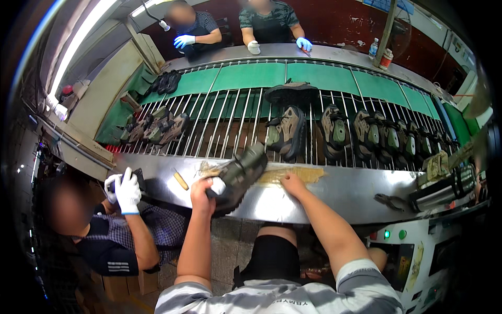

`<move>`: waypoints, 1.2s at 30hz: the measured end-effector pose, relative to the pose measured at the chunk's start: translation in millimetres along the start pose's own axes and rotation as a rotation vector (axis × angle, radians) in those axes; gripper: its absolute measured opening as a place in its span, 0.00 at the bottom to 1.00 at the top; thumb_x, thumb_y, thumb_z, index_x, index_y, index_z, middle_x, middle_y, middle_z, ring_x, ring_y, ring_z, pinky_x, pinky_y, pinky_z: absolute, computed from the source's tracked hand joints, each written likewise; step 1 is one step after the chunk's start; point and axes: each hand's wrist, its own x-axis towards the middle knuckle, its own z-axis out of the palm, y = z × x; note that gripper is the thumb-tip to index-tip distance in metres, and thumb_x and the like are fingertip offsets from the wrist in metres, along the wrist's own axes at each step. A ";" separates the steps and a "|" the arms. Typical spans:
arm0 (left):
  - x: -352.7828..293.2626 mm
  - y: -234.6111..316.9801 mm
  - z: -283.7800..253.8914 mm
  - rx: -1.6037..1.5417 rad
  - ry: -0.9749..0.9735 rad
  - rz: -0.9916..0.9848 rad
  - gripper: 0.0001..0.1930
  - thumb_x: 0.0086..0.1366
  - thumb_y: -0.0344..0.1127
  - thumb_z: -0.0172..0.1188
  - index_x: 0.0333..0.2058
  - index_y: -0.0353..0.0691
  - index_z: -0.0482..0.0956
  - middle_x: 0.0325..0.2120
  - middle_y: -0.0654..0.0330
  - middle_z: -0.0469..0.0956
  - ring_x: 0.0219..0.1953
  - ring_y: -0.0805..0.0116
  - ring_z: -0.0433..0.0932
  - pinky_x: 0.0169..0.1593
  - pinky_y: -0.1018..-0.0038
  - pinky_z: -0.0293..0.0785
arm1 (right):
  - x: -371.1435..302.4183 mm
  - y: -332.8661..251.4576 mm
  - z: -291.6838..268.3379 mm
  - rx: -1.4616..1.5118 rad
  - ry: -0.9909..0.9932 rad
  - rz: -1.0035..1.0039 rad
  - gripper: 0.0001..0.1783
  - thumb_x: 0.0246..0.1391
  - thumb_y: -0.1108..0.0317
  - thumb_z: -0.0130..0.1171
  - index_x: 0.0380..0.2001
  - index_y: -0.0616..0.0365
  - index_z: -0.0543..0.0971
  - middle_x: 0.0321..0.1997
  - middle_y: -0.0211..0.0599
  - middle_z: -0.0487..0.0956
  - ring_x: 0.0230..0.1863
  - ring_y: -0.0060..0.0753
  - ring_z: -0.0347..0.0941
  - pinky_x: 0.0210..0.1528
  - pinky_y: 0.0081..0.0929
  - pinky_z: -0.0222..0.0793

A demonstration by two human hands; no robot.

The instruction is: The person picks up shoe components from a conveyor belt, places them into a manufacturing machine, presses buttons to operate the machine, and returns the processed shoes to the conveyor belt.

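My left hand point(201, 192) is closed on a dark green-brown shoe point(238, 175), held tilted above the front metal ledge point(272, 206) with one end pointing up and to the right. A small white patch point(217, 186) shows beside my left thumb; whether it is part of the shoe I cannot tell. My right hand point(294, 184), fingers curled, rests on a tan taped strip point(308, 174) on the ledge. Anything inside those fingers is hidden. Left of the shoe lies a small tool with a yellow handle point(180, 179).
Beyond the ledge, a roller conveyor point(225, 123) carries several brown-green shoes point(334, 133). A silver thermos point(442, 189) lies at the right end. At left, a co-worker in white gloves point(128, 192) holds a dark item. Two people point(269, 23) are across the conveyor.
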 end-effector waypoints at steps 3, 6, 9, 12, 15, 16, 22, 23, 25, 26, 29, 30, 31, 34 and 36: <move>-94.8 34.7 -1.6 0.057 -0.284 -0.231 0.14 0.49 0.33 0.54 0.30 0.24 0.77 0.24 0.52 0.78 0.23 0.66 0.76 0.29 0.74 0.73 | -86.0 22.1 11.3 1.294 -0.771 0.398 0.24 0.57 0.50 0.53 0.49 0.56 0.75 0.49 0.47 0.78 0.45 0.53 0.76 0.45 0.47 0.73; -148.5 48.7 20.3 0.075 -0.554 -0.371 0.14 0.48 0.33 0.54 0.27 0.24 0.77 0.21 0.53 0.77 0.21 0.69 0.74 0.27 0.75 0.70 | -206.7 34.2 4.8 1.195 -1.131 -0.062 0.32 0.61 0.45 0.46 0.59 0.57 0.66 0.56 0.58 0.72 0.48 0.67 0.73 0.47 0.59 0.72; -180.2 43.9 68.3 0.145 -0.758 -0.518 0.18 0.44 0.40 0.57 0.21 0.24 0.76 0.22 0.47 0.77 0.20 0.65 0.74 0.27 0.75 0.70 | -308.7 22.4 -33.9 1.780 -1.206 0.094 0.39 0.60 0.40 0.46 0.62 0.61 0.63 0.57 0.67 0.68 0.50 0.76 0.70 0.48 0.64 0.72; -194.0 14.2 111.4 0.053 -1.108 -0.616 0.17 0.47 0.37 0.57 0.28 0.25 0.77 0.23 0.54 0.78 0.23 0.69 0.75 0.29 0.77 0.69 | -378.5 12.9 -67.2 2.188 -1.181 -0.056 0.45 0.59 0.38 0.48 0.68 0.57 0.53 0.65 0.69 0.57 0.51 0.86 0.66 0.53 0.67 0.69; -231.8 -20.1 161.9 0.069 -1.195 -0.629 0.19 0.46 0.36 0.58 0.33 0.24 0.79 0.23 0.54 0.78 0.23 0.69 0.75 0.30 0.77 0.71 | -427.6 49.5 -88.1 2.193 -1.185 -0.078 0.47 0.57 0.36 0.50 0.69 0.55 0.52 0.68 0.68 0.52 0.56 0.77 0.65 0.55 0.65 0.67; -245.9 -40.6 173.6 0.068 -1.177 -0.665 0.19 0.46 0.33 0.58 0.35 0.24 0.79 0.24 0.54 0.79 0.24 0.68 0.76 0.30 0.77 0.71 | -442.2 65.6 -85.2 2.250 -1.246 -0.081 0.47 0.56 0.36 0.50 0.68 0.56 0.53 0.68 0.67 0.51 0.60 0.71 0.63 0.58 0.61 0.66; -345.4 -73.0 240.9 0.348 -1.709 -0.042 0.16 0.58 0.41 0.60 0.30 0.32 0.70 0.29 0.62 0.66 0.33 0.72 0.64 0.38 0.76 0.61 | -552.0 98.0 -99.2 2.245 -0.356 -0.426 0.50 0.50 0.33 0.51 0.64 0.61 0.59 0.59 0.59 0.68 0.55 0.56 0.70 0.56 0.46 0.70; -358.6 -78.8 246.0 0.335 -1.753 0.116 0.18 0.57 0.42 0.62 0.32 0.33 0.69 0.32 0.61 0.65 0.36 0.71 0.64 0.41 0.75 0.61 | -563.8 106.3 -101.2 2.204 -0.211 -0.395 0.51 0.49 0.31 0.52 0.64 0.61 0.60 0.58 0.58 0.69 0.53 0.54 0.72 0.53 0.45 0.73; -387.9 -101.4 253.9 0.177 -1.777 0.136 0.25 0.53 0.44 0.69 0.39 0.37 0.65 0.33 0.62 0.62 0.38 0.71 0.62 0.44 0.76 0.63 | -585.8 116.9 -110.6 2.110 0.068 -0.375 0.52 0.49 0.29 0.52 0.63 0.61 0.60 0.57 0.55 0.70 0.51 0.49 0.73 0.52 0.41 0.75; -403.3 -105.6 255.0 0.126 -1.720 0.146 0.25 0.53 0.41 0.70 0.40 0.37 0.64 0.34 0.62 0.63 0.39 0.71 0.62 0.47 0.77 0.62 | -592.0 116.9 -116.7 2.060 0.180 -0.390 0.51 0.49 0.30 0.52 0.63 0.61 0.61 0.57 0.52 0.70 0.52 0.45 0.73 0.53 0.38 0.74; -442.9 -115.7 253.4 0.146 -1.499 -0.218 0.23 0.53 0.33 0.70 0.40 0.38 0.63 0.37 0.62 0.65 0.41 0.73 0.64 0.50 0.77 0.63 | -598.7 137.5 -122.6 1.957 0.324 -0.399 0.47 0.52 0.33 0.50 0.63 0.60 0.61 0.58 0.45 0.71 0.53 0.37 0.72 0.55 0.31 0.71; -450.4 -118.1 254.0 0.182 -1.403 -0.396 0.23 0.53 0.31 0.70 0.40 0.39 0.63 0.37 0.62 0.66 0.41 0.73 0.66 0.49 0.77 0.64 | -606.3 138.6 -119.6 1.898 0.439 -0.427 0.45 0.53 0.36 0.49 0.63 0.61 0.62 0.57 0.44 0.71 0.54 0.36 0.71 0.55 0.32 0.71; -453.9 -119.1 257.1 0.252 -1.395 -0.322 0.22 0.53 0.30 0.70 0.40 0.39 0.64 0.38 0.62 0.67 0.41 0.73 0.67 0.49 0.77 0.65 | -608.6 148.8 -116.1 1.893 0.399 -0.446 0.46 0.51 0.38 0.50 0.64 0.60 0.60 0.60 0.45 0.69 0.57 0.39 0.69 0.59 0.36 0.67; -467.1 -127.6 264.6 0.431 -1.356 -0.065 0.20 0.53 0.27 0.70 0.39 0.40 0.66 0.36 0.62 0.71 0.39 0.73 0.72 0.45 0.76 0.70 | -617.9 187.7 -105.9 1.759 0.386 -0.413 0.48 0.47 0.41 0.53 0.66 0.57 0.57 0.65 0.48 0.64 0.65 0.45 0.63 0.67 0.43 0.59; -484.0 -132.3 265.4 0.458 -1.261 -0.248 0.19 0.54 0.27 0.69 0.39 0.40 0.66 0.34 0.61 0.71 0.38 0.74 0.72 0.42 0.78 0.69 | -623.7 197.9 -102.2 1.670 0.446 -0.354 0.47 0.46 0.42 0.54 0.65 0.57 0.59 0.64 0.47 0.66 0.63 0.46 0.64 0.66 0.43 0.60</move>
